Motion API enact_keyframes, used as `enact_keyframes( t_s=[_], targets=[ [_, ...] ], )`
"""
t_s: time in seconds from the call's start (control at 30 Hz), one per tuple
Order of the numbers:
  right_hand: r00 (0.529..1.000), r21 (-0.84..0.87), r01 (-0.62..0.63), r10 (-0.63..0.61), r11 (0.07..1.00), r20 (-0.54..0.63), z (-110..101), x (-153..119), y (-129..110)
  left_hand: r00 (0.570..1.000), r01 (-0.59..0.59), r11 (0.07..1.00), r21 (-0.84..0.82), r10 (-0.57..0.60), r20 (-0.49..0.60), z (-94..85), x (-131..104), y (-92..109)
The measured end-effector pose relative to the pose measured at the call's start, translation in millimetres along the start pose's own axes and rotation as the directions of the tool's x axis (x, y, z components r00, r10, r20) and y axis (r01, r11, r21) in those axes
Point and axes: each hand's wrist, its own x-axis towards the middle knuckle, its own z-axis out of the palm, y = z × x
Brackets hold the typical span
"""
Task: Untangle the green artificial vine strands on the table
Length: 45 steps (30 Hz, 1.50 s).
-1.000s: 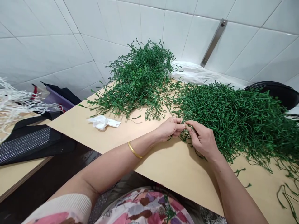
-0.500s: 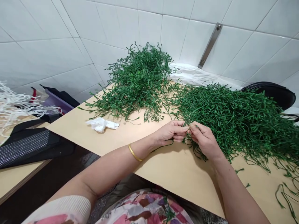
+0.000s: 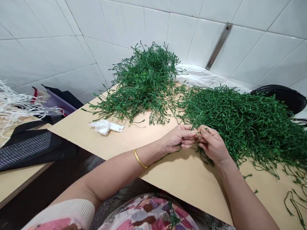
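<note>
My left hand [image 3: 180, 138] and my right hand [image 3: 213, 143] meet fingertip to fingertip above the table's near part. Both are closed, pinching a thin green cord [image 3: 199, 134] between thumbs and forefingers. A small loop of it shows at the right fingertips, and a length trails from under the left hand along the wrist. Just behind and to the right lies a large heap of green cords [image 3: 235, 118] with knotted or tufted ends. Some of its strands hang beneath my right hand. The exact form of what the fingertips hold is partly hidden.
A second green cord pile [image 3: 144, 83] stands further back on the tan table [image 3: 134, 143]. Crumpled white tissue [image 3: 103, 126] lies at left. Beyond are a white plastic sheet [image 3: 194, 75] and a black round-edged object [image 3: 283, 95]. White cords [image 3: 21, 108] lie on another surface at far left.
Both hands stay together in nearly the same place. The fingertips have shifted slightly, and a small loop of green cord now shows between them. The view has moved a little.
</note>
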Motion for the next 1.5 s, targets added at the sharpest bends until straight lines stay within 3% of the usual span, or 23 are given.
enact_keyframes(
  t_s=[0.17,0.33,0.4,0.47,0.53,0.6,0.67,0.8,0.93,1.0,1.1,1.2,1.3,1.4,1.5],
  targets=[
    [0.992,-0.241,0.126,-0.127,0.962,0.013,-3.4,5.7,7.1,0.993,0.047,0.991,0.122,-0.033,-0.116,-6.6,2.5,3.3],
    [0.974,-0.554,0.221,-0.208,0.803,0.087,-9.5,3.5,2.8,0.989,0.085,0.952,0.294,-0.045,-0.141,-7.2,0.3,9.1],
    [0.973,-0.599,0.228,-0.2,0.767,0.113,-9.6,1.2,-1.1,0.987,0.088,0.934,0.347,-0.036,-0.156,-5.5,-1.2,10.6],
    [0.974,-0.506,0.223,-0.174,0.833,0.143,-8.1,-1.7,-3.5,0.992,0.073,0.94,0.332,-0.033,-0.125,-2.9,-3.0,10.8],
    [0.973,-0.29,0.204,-0.161,0.935,0.167,-5.1,-4.7,-3.5,0.996,0.073,0.963,0.258,-0.06,-0.06,0.3,-5.3,9.8],
    [0.972,-0.076,0.184,-0.17,0.98,0.163,-1.6,-7.2,-1.5,0.996,0.087,0.983,0.165,-0.086,-0.01,3.3,-7.6,7.6],
    [0.973,0.043,0.169,-0.173,0.985,0.15,1.2,-8.9,1.1,0.995,0.093,0.991,0.097,-0.096,0.025,5.1,-9.8,4.8],
    [0.977,0.115,0.126,-0.143,0.985,0.156,5.0,-11.4,0.8,0.99,0.1,0.994,0.038,-0.103,0.095,5.0,-12.0,1.1],
    [0.954,0.278,0.211,-0.259,0.937,0.151,12.0,-14.4,-12.4,0.995,0.054,0.994,-0.09,-0.046,0.088,1.2,-9.2,4.9],
    [0.944,0.246,0.274,-0.309,0.93,0.115,13.7,-15.0,-18.2,1.0,0.008,0.993,-0.121,-0.004,0.031,-1.8,-5.5,8.3],
    [0.938,-0.096,0.34,-0.345,0.936,-0.038,7.4,-12.4,-18.3,0.999,-0.03,0.999,-0.044,0.028,-0.041,-7.3,0.7,11.1],
    [0.864,-0.565,0.292,-0.466,0.771,-0.189,-6.8,-6.0,-10.7,0.993,-0.066,0.996,0.051,0.071,-0.092,-12.8,5.6,9.8],
    [0.778,-0.873,0.179,-0.608,0.454,-0.156,-17.8,-0.1,-3.2,0.985,-0.079,0.984,0.158,0.102,-0.14,-16.0,8.0,6.7],
    [0.715,-0.987,0.008,-0.691,0.16,-0.106,-20.2,1.8,1.4,0.976,-0.067,0.953,0.294,0.124,-0.18,-15.0,7.8,5.2],
    [0.679,-0.997,-0.056,-0.729,0.062,-0.083,-17.9,0.7,2.7,0.963,-0.069,0.899,0.432,0.172,-0.205,-10.6,6.1,6.6]
  ],
)
